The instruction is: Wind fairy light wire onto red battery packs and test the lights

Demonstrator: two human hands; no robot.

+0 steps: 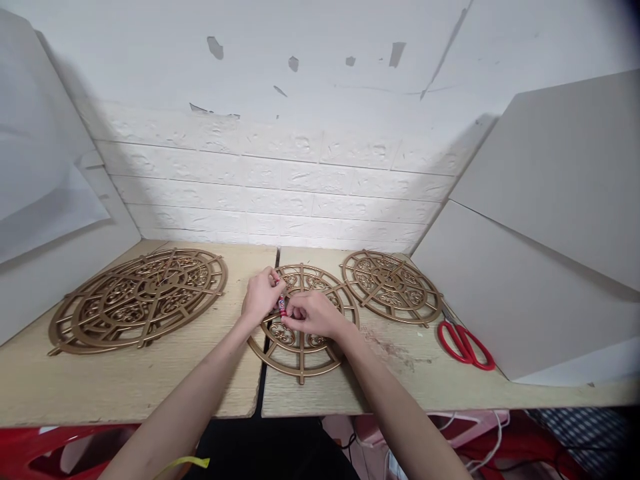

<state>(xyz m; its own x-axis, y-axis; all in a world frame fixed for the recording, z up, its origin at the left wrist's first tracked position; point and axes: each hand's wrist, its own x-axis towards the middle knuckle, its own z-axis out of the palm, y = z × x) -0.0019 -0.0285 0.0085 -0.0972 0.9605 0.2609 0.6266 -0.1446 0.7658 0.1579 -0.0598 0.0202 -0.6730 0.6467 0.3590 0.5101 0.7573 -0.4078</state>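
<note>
Both hands meet over a round gold openwork piece [301, 360] lying flat at the middle of the table. Between them is a small red tube [282, 305] with coloured print, held roughly upright. My left hand [263, 295] pinches its upper end with thumb and fingers. At the lower end, my right hand [313, 313] has its fingertips closed on the tube. The hands cover part of the gold piece's left and centre. What the tube's tip touches is too small to tell.
Stacked gold round pieces [140, 300] lie at the left, another gold piece [393, 287] at the back right. Red-handled scissors [465, 343] rest at the right. White panels [540, 287] and a brick-pattern wall [280, 180] enclose the table [200, 380], which has a dark gap.
</note>
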